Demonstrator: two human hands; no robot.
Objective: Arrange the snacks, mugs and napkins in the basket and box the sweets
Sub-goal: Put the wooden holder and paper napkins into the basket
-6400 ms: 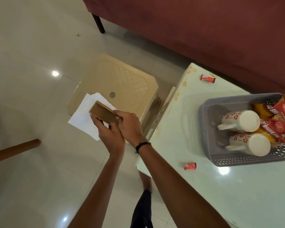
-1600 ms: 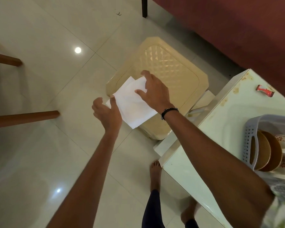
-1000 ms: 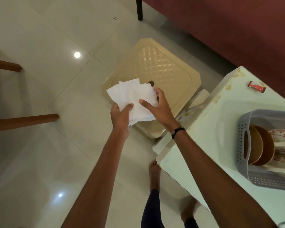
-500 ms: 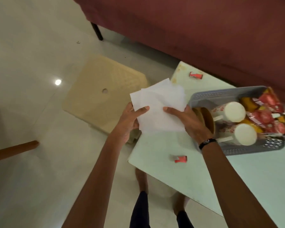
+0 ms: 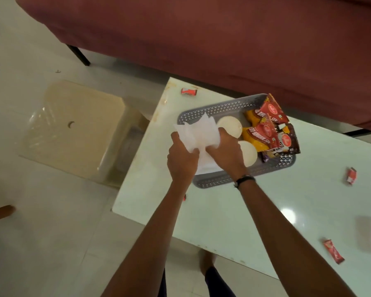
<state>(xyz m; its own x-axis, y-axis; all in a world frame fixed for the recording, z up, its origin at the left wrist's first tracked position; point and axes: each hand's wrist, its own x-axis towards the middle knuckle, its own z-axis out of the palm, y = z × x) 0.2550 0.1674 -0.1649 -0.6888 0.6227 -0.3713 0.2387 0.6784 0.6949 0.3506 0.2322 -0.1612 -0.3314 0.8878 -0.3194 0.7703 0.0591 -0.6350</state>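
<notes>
Both hands hold a bunch of white napkins (image 5: pixel 198 133) over the left end of the grey perforated basket (image 5: pixel 214 109) on the pale table (image 5: pixel 223 221). My left hand (image 5: pixel 181 161) grips the napkins from the left, my right hand (image 5: pixel 226 153) from the right, bending them. Inside the basket lie two white mugs (image 5: pixel 247 155) and red and yellow snack packets (image 5: pixel 268 133) at the right end. Small red wrapped sweets (image 5: pixel 189 91) lie loose on the table, one at the far left corner, others (image 5: pixel 350 175) at the right.
A beige plastic stool (image 5: pixel 73 129) stands on the tiled floor left of the table. A dark red sofa (image 5: pixel 223 39) runs along the far side. A blurred whitish object (image 5: pixel 369 235) sits at the table's right edge. My feet are below the table's near edge.
I lifted the napkins off the stool with both hands and carried them right, over the table; they are now bunched above the basket's left end.
</notes>
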